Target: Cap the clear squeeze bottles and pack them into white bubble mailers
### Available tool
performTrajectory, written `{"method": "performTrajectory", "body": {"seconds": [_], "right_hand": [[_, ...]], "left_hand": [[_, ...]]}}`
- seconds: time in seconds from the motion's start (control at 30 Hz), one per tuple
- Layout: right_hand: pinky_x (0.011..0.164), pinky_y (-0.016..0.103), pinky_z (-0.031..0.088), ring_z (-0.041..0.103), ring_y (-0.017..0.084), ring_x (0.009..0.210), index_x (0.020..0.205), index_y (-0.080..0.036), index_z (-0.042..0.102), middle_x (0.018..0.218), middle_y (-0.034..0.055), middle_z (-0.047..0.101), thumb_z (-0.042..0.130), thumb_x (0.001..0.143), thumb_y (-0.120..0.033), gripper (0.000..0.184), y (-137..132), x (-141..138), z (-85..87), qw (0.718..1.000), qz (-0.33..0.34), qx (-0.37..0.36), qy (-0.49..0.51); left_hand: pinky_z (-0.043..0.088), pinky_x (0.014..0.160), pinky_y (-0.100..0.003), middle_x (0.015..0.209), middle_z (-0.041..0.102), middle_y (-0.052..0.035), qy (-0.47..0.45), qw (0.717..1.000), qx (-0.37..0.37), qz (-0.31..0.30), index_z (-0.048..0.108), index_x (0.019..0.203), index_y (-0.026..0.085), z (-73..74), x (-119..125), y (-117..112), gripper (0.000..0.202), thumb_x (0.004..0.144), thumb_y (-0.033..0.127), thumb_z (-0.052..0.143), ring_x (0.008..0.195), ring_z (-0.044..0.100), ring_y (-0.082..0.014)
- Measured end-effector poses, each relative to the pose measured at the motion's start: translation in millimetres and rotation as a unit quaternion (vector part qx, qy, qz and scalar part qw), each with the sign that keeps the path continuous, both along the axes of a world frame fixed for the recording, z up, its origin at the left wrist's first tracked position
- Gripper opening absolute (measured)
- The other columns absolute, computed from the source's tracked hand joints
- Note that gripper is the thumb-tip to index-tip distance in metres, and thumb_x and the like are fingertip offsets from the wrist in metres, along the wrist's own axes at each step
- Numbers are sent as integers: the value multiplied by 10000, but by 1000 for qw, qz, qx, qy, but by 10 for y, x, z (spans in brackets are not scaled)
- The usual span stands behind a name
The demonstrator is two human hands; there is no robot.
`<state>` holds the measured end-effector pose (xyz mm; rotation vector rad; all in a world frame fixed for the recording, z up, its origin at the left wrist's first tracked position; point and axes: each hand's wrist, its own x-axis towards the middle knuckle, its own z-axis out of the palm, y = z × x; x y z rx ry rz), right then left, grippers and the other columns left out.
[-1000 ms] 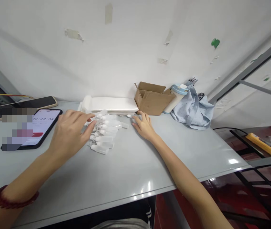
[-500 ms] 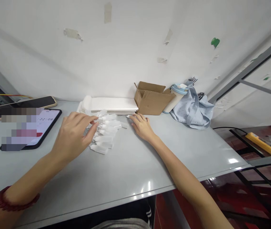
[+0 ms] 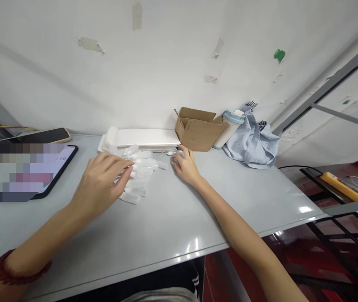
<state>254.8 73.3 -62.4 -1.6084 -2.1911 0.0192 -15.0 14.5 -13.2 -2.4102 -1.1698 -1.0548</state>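
Note:
On the grey table lies a heap of small translucent plastic bottles (image 3: 141,171) with narrow white tips. My left hand (image 3: 105,176) is over the heap's left side, thumb and forefinger pinched together. What sits in that pinch, if anything, is too small to make out. To the right of the heap, my right hand (image 3: 186,165) rests low on the table with its fingers apart. Its fingertips are around one separate small bottle (image 3: 175,153), which has a thin loop at its left end. The fingers partly hide this bottle.
Behind the heap is a stack of white flat sheets (image 3: 147,137). An open cardboard box (image 3: 199,132), a lidded cup (image 3: 229,130) and a blue cloth bag (image 3: 251,147) stand at the back right. Two phones, one a tilted phone (image 3: 45,167), lie at the left.
My right hand's fingers have spread and lifted slightly, so more of the separate bottle shows. My left hand stays pinched over the heap, its fingertips slightly farther right.

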Motion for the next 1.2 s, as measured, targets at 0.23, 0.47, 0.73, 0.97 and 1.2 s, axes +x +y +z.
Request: {"method": "performTrajectory", "body": {"seconds": [0.23,0.47,0.73,0.97,1.2], "right_hand": [[1035,494,400,391,311,1347,1274,-149,586,1508,185,361,449,981,-260,342,-8,6,48,998,17,-57,-19],[954,472,414,503,317,1164,1130,-139,632,1288,189,552,452,962,-187,251,-66,-37,163,995,-12,-37,-88],[916,433,423,531,298,1095,1193,-150,616,1161,161,617,467,964,-201,277,-41,-45,147,996,-1,-50,-78],[782,316,476,595,204,892,1026,-168,668,957,79,661,472,933,-283,246,-246,-73,339,971,43,-7,235],[693,273,440,538,144,723,848,-201,666,753,-1,600,523,884,-353,212,-582,-266,571,892,99,-109,427]], "left_hand": [[436,712,-376,887,722,-67,-17,1000,-13,-9,639,955,205,-40,-3,11,150,941,184,491,849,606,-251],[434,728,-377,873,722,-61,-27,999,-24,-18,647,952,217,-51,0,12,151,928,190,501,840,612,-254],[426,707,-374,860,722,-64,-18,999,-13,-25,647,944,199,-47,31,-8,146,924,174,505,825,608,-253],[462,755,-377,872,707,-49,-45,998,-41,-32,627,1010,224,-59,54,-28,164,948,209,476,841,602,-235],[490,735,-329,851,676,-39,-63,982,-154,-90,604,1132,191,-48,107,-89,273,968,345,449,822,625,-211]]}}
